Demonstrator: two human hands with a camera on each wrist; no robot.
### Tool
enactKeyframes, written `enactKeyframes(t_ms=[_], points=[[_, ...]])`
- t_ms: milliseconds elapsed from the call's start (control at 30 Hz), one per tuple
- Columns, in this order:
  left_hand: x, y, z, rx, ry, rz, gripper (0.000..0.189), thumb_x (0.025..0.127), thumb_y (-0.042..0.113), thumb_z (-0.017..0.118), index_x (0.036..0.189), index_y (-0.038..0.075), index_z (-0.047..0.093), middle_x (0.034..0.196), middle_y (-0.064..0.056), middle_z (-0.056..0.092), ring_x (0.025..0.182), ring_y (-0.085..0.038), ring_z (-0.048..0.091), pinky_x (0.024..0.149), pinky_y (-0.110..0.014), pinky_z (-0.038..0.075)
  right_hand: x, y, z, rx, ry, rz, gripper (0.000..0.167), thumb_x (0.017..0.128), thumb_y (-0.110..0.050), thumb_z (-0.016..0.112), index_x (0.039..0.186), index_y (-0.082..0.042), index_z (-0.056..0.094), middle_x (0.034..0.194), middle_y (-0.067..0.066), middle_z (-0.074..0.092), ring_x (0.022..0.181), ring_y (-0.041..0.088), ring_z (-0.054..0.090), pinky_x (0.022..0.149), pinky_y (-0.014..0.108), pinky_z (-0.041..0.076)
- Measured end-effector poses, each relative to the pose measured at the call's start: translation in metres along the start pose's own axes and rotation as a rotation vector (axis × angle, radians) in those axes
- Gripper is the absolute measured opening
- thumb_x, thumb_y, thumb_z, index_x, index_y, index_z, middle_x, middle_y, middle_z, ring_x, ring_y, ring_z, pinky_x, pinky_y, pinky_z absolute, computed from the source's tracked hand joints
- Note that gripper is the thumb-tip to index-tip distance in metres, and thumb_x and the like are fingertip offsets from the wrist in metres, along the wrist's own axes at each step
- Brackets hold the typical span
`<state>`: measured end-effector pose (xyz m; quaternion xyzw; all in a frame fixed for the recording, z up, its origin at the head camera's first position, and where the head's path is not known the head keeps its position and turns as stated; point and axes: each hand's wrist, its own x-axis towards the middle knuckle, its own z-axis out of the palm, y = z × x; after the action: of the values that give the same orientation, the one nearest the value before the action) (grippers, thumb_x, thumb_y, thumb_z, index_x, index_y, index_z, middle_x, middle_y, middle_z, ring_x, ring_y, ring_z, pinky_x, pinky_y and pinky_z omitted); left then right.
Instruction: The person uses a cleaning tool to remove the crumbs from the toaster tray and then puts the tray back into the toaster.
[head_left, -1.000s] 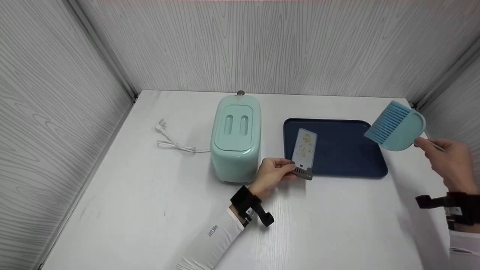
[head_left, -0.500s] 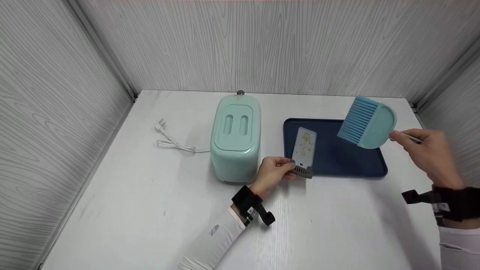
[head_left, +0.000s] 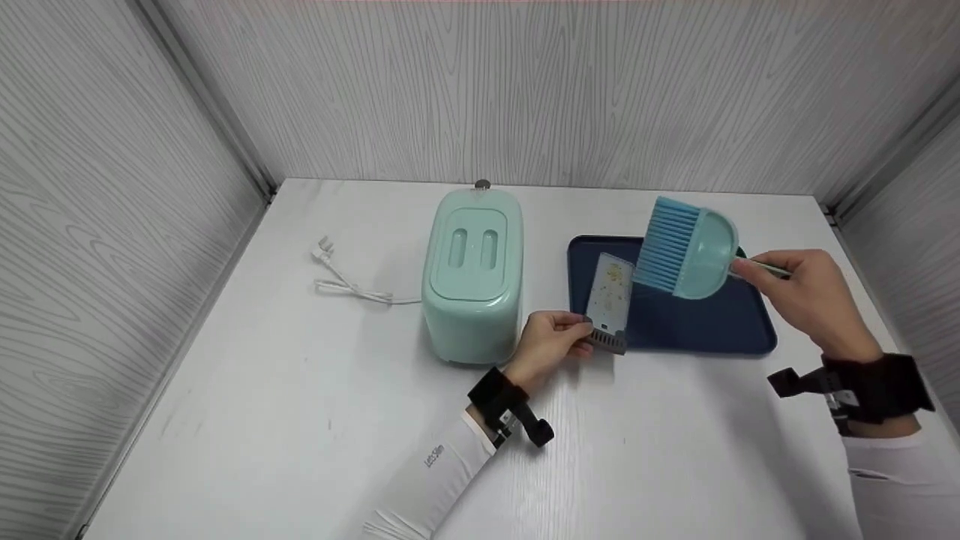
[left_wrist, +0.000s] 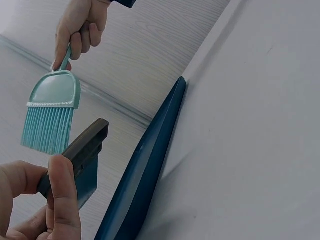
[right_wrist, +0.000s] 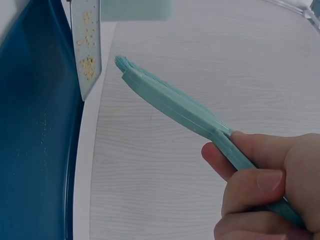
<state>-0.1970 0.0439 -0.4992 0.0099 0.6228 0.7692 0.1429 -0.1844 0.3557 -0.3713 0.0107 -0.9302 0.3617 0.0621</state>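
My left hand [head_left: 551, 341] pinches the dark, slotted handle of a toaster crumb tray [head_left: 609, 292]. Yellowish crumbs lie on its pale plate, most of them near the far end, as the right wrist view shows. The plate is held above the left part of a dark blue serving tray [head_left: 697, 322]. My right hand [head_left: 806, 292] grips the thin handle of a small turquoise brush [head_left: 686, 251]. Its bristles point left, beside the crumb tray's right edge. In the right wrist view the brush [right_wrist: 170, 105] is apart from the plate, and a few specks lie on the blue tray [right_wrist: 30, 150].
A mint-green toaster [head_left: 472, 285] with a lid on top stands left of the blue tray, close to my left hand. Its white power cord [head_left: 360, 289] lies bundled on the white table [head_left: 300, 420]. Pale wood-grain panels [head_left: 525, 90] enclose the back and sides.
My right hand has carried the brush left, from beyond the blue tray's right edge to beside the crumb tray. The left hand has shifted only slightly, still holding the crumb tray.
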Motion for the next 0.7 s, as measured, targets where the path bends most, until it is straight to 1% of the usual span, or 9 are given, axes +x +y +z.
enactKeyframes(t_ms=[67,133,233,300,367,467,600,700], points=[[0.001,-0.001,0.001,0.008,0.005,0.002,0.019,0.094,-0.004,0.069,0.110,-0.015,0.069,0.089,-0.021,0.075,0.057,-0.010,0.067,0.060,-0.024,0.063,0.002,-0.002,0.004,0.004,-0.006,-0.015,0.046,0.100,-0.046,0.066,0.110,-0.003,0.080,0.066,-0.003,0.052,0.062,0.017,0.038,0.065,0.027,0.034],[0.002,-0.001,0.001,0.012,0.008,0.005,0.020,0.094,-0.004,0.069,0.110,-0.015,0.069,0.090,-0.021,0.075,0.057,-0.010,0.067,0.060,-0.023,0.063,0.003,-0.004,0.007,0.007,-0.008,-0.030,0.044,0.101,-0.045,0.066,0.107,-0.003,0.080,0.065,-0.004,0.054,0.061,0.016,0.039,0.061,0.027,0.035],[0.002,0.000,0.002,0.010,0.015,0.010,0.020,0.093,-0.005,0.068,0.110,-0.016,0.069,0.090,-0.021,0.075,0.056,-0.009,0.066,0.059,-0.023,0.063,0.005,-0.006,0.013,0.005,-0.022,-0.058,0.043,0.101,-0.044,0.067,0.105,-0.003,0.080,0.059,-0.004,0.046,0.055,0.015,0.038,0.054,0.028,0.034],[0.002,0.000,0.003,0.010,0.020,0.013,0.020,0.093,-0.005,0.068,0.110,-0.016,0.069,0.090,-0.021,0.075,0.056,-0.009,0.066,0.059,-0.023,0.062,0.006,-0.008,0.018,0.001,-0.032,-0.075,0.043,0.101,-0.044,0.067,0.104,-0.004,0.080,0.059,-0.004,0.045,0.055,0.015,0.038,0.053,0.028,0.034],[0.003,0.000,0.003,0.016,0.025,0.018,0.019,0.093,-0.005,0.068,0.109,-0.016,0.069,0.089,-0.020,0.075,0.055,-0.009,0.066,0.058,-0.023,0.062,0.006,-0.009,0.022,-0.006,-0.042,-0.097,0.042,0.100,-0.044,0.067,0.104,-0.004,0.081,0.062,-0.004,0.052,0.058,0.015,0.040,0.056,0.028,0.034],[0.004,0.000,0.004,0.023,0.029,0.021,0.018,0.094,-0.005,0.067,0.108,-0.016,0.069,0.087,-0.020,0.075,0.055,-0.009,0.065,0.058,-0.022,0.062,0.006,-0.012,0.028,-0.014,-0.027,-0.126,0.041,0.100,-0.043,0.068,0.101,-0.005,0.082,0.064,-0.003,0.056,0.058,0.016,0.040,0.057,0.027,0.033],[0.006,-0.001,0.004,0.021,0.035,0.019,0.018,0.094,-0.005,0.067,0.108,-0.016,0.069,0.087,-0.019,0.074,0.056,-0.009,0.065,0.057,-0.021,0.061,0.007,-0.015,0.035,-0.037,-0.001,-0.160,0.040,0.100,-0.042,0.069,0.099,-0.004,0.082,0.071,0.004,0.065,0.058,0.016,0.043,0.057,0.026,0.033],[0.008,-0.002,0.004,0.004,0.035,0.013,0.019,0.094,-0.006,0.067,0.110,-0.016,0.069,0.089,-0.019,0.075,0.057,-0.009,0.065,0.058,-0.021,0.061,0.007,-0.017,0.040,-0.048,-0.015,-0.170,0.039,0.100,-0.041,0.068,0.100,-0.005,0.082,0.085,0.010,0.074,0.062,0.017,0.048,0.060,0.025,0.035]])
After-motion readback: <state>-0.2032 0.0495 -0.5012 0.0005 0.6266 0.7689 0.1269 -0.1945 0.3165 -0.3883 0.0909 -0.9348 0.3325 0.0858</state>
